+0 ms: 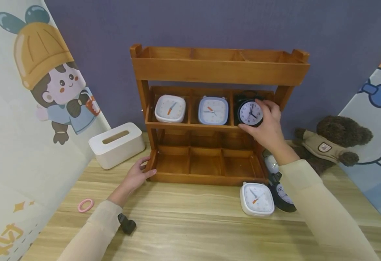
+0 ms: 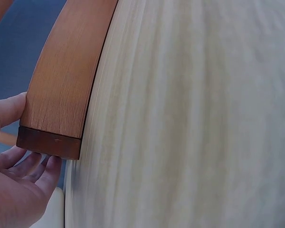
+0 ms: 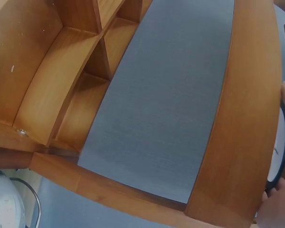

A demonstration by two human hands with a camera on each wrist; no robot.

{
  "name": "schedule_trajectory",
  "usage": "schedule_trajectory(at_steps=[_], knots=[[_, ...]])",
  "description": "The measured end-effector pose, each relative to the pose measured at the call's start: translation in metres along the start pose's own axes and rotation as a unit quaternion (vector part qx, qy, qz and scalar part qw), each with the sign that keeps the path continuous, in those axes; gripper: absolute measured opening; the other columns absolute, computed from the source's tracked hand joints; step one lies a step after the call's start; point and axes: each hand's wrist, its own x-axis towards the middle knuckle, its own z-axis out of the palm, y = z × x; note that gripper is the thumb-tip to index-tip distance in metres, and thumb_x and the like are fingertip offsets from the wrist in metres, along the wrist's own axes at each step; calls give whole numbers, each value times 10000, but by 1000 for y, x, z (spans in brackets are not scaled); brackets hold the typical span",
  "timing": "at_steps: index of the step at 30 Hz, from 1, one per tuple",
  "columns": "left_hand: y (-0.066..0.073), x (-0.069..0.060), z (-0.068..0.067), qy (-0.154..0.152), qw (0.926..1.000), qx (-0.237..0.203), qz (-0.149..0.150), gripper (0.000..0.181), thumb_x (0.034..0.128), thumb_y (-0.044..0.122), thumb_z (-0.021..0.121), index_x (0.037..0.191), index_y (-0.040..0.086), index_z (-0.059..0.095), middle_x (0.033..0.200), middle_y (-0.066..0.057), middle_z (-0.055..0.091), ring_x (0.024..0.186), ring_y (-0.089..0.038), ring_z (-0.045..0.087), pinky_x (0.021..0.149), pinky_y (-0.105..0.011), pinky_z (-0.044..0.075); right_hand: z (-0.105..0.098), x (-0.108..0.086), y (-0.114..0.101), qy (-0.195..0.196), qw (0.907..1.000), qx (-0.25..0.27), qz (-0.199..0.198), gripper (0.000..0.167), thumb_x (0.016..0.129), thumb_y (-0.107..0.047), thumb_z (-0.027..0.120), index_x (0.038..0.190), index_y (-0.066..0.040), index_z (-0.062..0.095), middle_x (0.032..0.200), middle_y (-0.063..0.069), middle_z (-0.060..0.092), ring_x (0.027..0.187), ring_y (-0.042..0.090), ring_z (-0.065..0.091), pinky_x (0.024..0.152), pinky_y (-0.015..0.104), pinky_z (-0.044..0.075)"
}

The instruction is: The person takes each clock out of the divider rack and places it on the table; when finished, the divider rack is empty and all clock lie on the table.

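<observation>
My right hand (image 1: 268,127) holds a round black alarm clock (image 1: 250,113) in the right compartment of the middle tier of a wooden shelf (image 1: 219,70). Its thumb is at the clock's lower edge, the fingers at the upper right side. Only part of this clock's face (image 3: 277,147) shows behind the shelf's front board in the right wrist view. To its left stand a blue square clock (image 1: 213,111) and a white square clock (image 1: 170,108), one per compartment. At the lower left corner, my left hand (image 1: 138,174) grips the shelf's end (image 2: 50,142) between thumb and fingers.
On the table, a white square clock (image 1: 257,199) and another black clock (image 1: 283,196) lie by the shelf's right front, with a pale clock (image 1: 271,165) behind. A tissue box (image 1: 120,148) and pink ring (image 1: 86,205) are left; a teddy bear (image 1: 324,146) sits right.
</observation>
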Motion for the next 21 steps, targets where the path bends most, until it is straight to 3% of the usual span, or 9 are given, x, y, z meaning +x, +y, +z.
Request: schedule_trajectory(at_steps=[10,21], knots=[[2,-1,0,-14,10000,55,-21,662,932,101,657,1486,-3,309,1520,-258,273,1342,-460,309,992,-546,404,4,10,-4,-38,9992,23,407,896,774,-275,838,1502,-100,346,1499,188,203,1351,378,211,1031,602,295],[0,0,1,15,10000,-46,-7,667,921,95,672,1479,-10,322,1486,-288,317,1319,-459,351,978,-529,424,11,11,-1,453,9988,-72,171,846,750,-249,840,1460,-64,418,1434,195,285,1311,354,274,1048,537,313]])
